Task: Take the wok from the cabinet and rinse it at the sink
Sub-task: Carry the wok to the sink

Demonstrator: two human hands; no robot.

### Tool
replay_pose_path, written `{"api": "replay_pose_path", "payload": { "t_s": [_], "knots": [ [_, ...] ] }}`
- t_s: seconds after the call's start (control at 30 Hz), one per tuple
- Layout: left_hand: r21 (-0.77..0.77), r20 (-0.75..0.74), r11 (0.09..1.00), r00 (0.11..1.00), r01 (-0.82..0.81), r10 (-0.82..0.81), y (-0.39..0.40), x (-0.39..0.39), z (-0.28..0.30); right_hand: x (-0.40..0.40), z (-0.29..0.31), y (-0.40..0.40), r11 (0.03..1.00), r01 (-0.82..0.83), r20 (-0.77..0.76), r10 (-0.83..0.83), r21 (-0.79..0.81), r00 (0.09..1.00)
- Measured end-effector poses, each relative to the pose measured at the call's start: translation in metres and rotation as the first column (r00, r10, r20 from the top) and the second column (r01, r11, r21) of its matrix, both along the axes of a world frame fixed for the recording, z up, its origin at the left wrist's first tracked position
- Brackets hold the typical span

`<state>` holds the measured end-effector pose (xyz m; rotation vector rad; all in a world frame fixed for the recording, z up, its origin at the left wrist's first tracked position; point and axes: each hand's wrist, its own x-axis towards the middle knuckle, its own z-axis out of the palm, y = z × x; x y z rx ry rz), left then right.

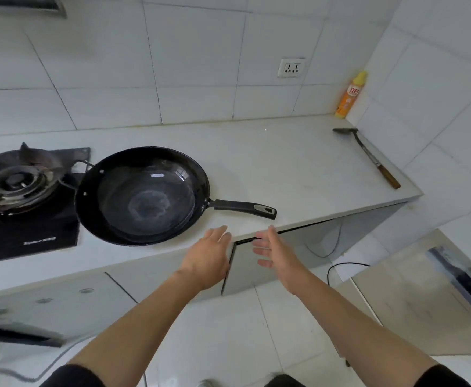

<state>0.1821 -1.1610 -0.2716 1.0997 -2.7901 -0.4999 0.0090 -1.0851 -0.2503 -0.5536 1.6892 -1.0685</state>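
One wok (142, 195) lies on the worktop (284, 169) just beside one gas burner (16, 185) at its 9 o'clock, long handle pointing to 3 o'clock. One spatula (368, 156) and one orange bottle (350, 94) sit well apart at 2 o'clock. Both hands, left (210, 256) and right (274, 248), hover with fingers spread and holding nothing over the cabinet door (256, 263) at the wok's 5 o'clock.

Both your forearms reach forward from the bottom edge, bare, dark sleeves pushed up near the elbows. Your left hand (210, 254) is back-up, fingers straight and close together, holding nothing. Your right hand (274, 251) is turned edge-on, palm facing left, fingers loosely spread, holding nothing. Hands near each other, not touching.
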Motion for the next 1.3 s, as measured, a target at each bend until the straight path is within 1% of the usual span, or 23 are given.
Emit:
{"api": "replay_pose_path", "payload": {
  "t_s": [0.1, 0.17, 0.2, 0.23, 0.3, 0.33, 0.37, 0.47, 0.5, 0.57, 0.6, 0.73, 0.83, 0.9, 1.0, 1.17, 1.3],
  "knots": [
    [-0.097, -0.12, 0.995, 0.993, 0.009, -0.021, -0.014, 0.021, 0.015, 0.012, 0.015, -0.01, 0.99, -0.101, -0.169, 0.084, -0.095, 0.982],
    [-0.137, -0.139, 0.99, 0.99, -0.025, 0.006, -0.027, 0.035, 0.021, 0.018, 0.019, -0.02, 0.966, -0.205, -0.315, 0.148, -0.158, 0.938],
    [-0.145, -0.127, 0.988, 0.991, -0.055, 0.036, -0.034, 0.043, 0.023, 0.019, 0.021, -0.026, 0.946, -0.276, -0.416, 0.185, -0.171, 0.89],
    [-0.15, -0.103, 0.985, 0.992, -0.091, 0.076, -0.039, 0.05, 0.024, 0.019, 0.02, -0.031, 0.92, -0.353, -0.526, 0.219, -0.168, 0.822],
    [-0.147, -0.066, 0.975, 0.985, -0.166, 0.158, -0.048, 0.066, 0.022, 0.017, 0.016, -0.04, 0.859, -0.494, -0.712, 0.264, -0.132, 0.651],
    [-0.145, -0.061, 0.969, 0.979, -0.2, 0.193, -0.051, 0.075, 0.019, 0.015, 0.013, -0.045, 0.833, -0.543, -0.772, 0.272, -0.11, 0.574],
    [-0.148, -0.051, 0.963, 0.974, -0.227, 0.222, -0.053, 0.084, 0.017, 0.013, 0.009, -0.051, 0.812, -0.575, -0.81, 0.269, -0.101, 0.521],
    [-0.177, 0.04, 0.952, 0.965, -0.248, 0.259, -0.056, 0.11, 0.01, 0.003, -0.001, -0.071, 0.789, -0.607, -0.888, 0.21, -0.094, 0.41],
    [-0.183, 0.07, 0.948, 0.959, -0.26, 0.276, -0.057, 0.117, 0.007, -0.001, -0.005, -0.079, 0.783, -0.618, -0.916, 0.192, -0.074, 0.352],
    [-0.177, 0.108, 0.935, 0.938, -0.307, 0.328, -0.059, 0.128, 0.002, -0.008, -0.013, -0.095, 0.769, -0.639, -0.952, 0.205, 0.012, 0.229],
    [-0.174, 0.123, 0.928, 0.927, -0.331, 0.354, -0.061, 0.132, 0.0, -0.01, -0.016, -0.102, 0.758, -0.65, -0.953, 0.239, 0.062, 0.188],
    [-0.201, 0.165, 0.914, 0.907, -0.353, 0.387, -0.065, 0.142, -0.007, -0.013, -0.026, -0.125, 0.684, -0.702, -0.927, 0.362, 0.196, 0.094],
    [-0.212, 0.148, 0.909, 0.907, -0.36, 0.394, -0.064, 0.144, -0.011, -0.016, -0.031, -0.14, 0.648, -0.727, -0.929, 0.367, 0.227, 0.037],
    [-0.223, 0.143, 0.913, 0.915, -0.342, 0.378, -0.063, 0.143, -0.013, -0.019, -0.036, -0.148, 0.644, -0.726, -0.925, 0.378, 0.24, 0.031],
    [-0.248, 0.152, 0.915, 0.92, -0.318, 0.361, -0.064, 0.144, -0.014, -0.024, -0.042, -0.155, 0.651, -0.719, -0.917, 0.397, 0.244, 0.048],
    [-0.278, 0.141, 0.897, 0.91, -0.342, 0.39, -0.063, 0.139, -0.023, -0.03, -0.047, -0.164, 0.649, -0.721, -0.932, 0.363, 0.243, 0.013],
    [-0.349, 0.091, 0.86, 0.9, -0.373, 0.427, -0.065, 0.137, -0.034, -0.032, -0.052, -0.169, 0.611, -0.748, -0.932, 0.361, 0.259, -0.028]
  ]
}}
